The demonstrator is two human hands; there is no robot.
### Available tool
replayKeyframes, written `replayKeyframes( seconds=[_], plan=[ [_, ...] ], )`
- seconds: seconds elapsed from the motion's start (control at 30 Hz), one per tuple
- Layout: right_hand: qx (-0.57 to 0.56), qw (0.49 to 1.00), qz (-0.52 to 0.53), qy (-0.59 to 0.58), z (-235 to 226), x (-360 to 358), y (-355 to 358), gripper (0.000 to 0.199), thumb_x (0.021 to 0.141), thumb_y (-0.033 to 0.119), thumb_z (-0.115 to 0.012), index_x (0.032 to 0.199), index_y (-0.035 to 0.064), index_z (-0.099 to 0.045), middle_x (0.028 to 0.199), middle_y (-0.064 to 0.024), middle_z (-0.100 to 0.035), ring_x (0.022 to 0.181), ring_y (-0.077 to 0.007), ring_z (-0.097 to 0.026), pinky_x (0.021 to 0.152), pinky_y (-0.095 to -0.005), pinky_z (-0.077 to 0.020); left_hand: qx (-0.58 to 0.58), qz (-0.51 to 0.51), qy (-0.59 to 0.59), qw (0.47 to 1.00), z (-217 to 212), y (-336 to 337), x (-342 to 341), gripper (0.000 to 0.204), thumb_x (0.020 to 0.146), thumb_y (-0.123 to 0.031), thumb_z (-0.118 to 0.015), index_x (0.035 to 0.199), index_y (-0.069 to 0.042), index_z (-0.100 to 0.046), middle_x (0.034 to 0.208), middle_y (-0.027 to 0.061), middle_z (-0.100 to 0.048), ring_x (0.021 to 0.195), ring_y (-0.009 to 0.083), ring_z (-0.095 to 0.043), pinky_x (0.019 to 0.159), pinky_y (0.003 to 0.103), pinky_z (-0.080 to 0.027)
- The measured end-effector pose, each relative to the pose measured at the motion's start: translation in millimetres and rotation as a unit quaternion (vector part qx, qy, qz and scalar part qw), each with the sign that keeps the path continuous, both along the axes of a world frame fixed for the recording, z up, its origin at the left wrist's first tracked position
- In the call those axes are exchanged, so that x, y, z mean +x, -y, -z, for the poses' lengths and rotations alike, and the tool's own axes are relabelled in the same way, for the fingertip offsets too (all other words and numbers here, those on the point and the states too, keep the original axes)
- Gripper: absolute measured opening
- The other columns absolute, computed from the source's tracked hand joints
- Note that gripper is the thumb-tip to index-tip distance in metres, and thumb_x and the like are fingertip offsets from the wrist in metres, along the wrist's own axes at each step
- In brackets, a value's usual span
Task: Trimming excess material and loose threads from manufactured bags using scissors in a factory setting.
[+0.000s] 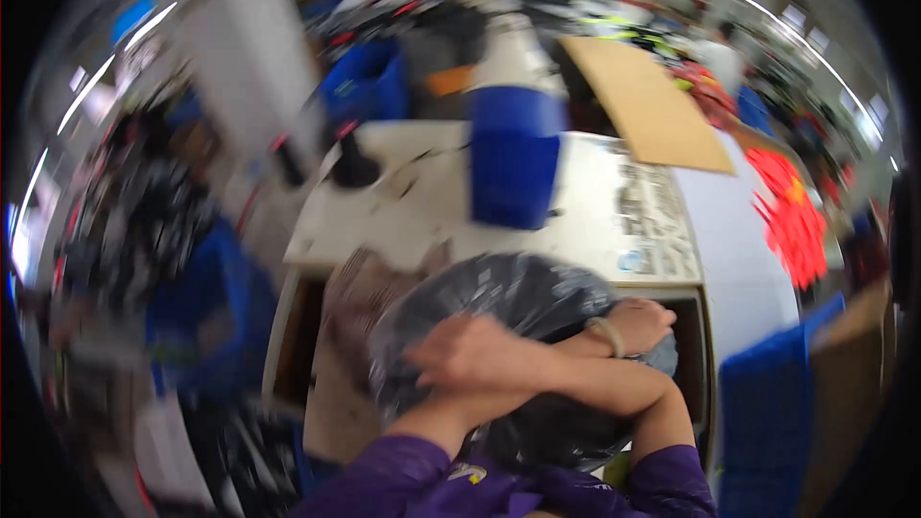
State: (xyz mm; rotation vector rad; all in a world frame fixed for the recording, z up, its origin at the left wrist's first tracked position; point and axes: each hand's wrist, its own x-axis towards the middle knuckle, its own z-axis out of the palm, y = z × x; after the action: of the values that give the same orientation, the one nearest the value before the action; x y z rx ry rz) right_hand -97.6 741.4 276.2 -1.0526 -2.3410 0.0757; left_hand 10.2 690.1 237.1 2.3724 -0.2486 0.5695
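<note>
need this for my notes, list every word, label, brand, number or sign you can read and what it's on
No text is clear enough to quote.
Purple shirt: a yellow and white emblem and tiny pale marks, too small and blurred to read.
White table: dark marks along its right side, too blurred to tell whether they are writing.
Plastic bag under the crossed forearms: no print can be made out.

Lighting: bright indoor; white ceiling tubes (152, 26) left and right beyond table (374, 221). Glare: pale streaks on plastic bag (499, 288), table's near side. Shadow: dark hollow (299, 345), table's left front. Blur: smear on blue box (516, 163) at table, also left of table. Distortion: fisheye; ceiling tubes bowed, corners black.
</note>
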Motion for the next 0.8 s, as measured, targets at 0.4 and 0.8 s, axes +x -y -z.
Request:
replayKeyframes(
  seconds=[0.4, 0.8],
  plan=[
    [0.059, 0.997, 0.038, 0.013, -43.6, -10.7, 21.3, 0.023, 0.07, 0.018, -0.073, 0.086, 0.0045, -0.064, 0.078, -0.0072, -0.064, 0.07, -0.0241, -0.062, 0.063, -0.0343, -0.0489, 0.182, -0.179, 0.091, 0.963, 15.2, -43.1, -129.9, 0.037, 0.086, -0.031, -0.049, 0.114, -0.007, -0.054, 0.124, 0.016, -0.05, 0.117, 0.0301, -0.048, 0.098, 0.042, -0.038],
    [0.019, 0.939, 0.327, 0.103, 7.2, 33.5, 123.3, 0.036, 0.076, 0.033, -0.068, 0.1, 0.0071, -0.063, 0.097, -0.0061, -0.061, 0.092, -0.0249, -0.059, 0.08, -0.0362, -0.0456, 0.087, -0.156, -0.005, 0.984, -38.8, -71.3, -316.2, 0.03, 0.076, -0.019, -0.067, 0.1, -0.003, -0.062, 0.107, 0.0137, -0.059, 0.107, 0.0309, -0.053, 0.094, 0.04, -0.041]
  ],
)
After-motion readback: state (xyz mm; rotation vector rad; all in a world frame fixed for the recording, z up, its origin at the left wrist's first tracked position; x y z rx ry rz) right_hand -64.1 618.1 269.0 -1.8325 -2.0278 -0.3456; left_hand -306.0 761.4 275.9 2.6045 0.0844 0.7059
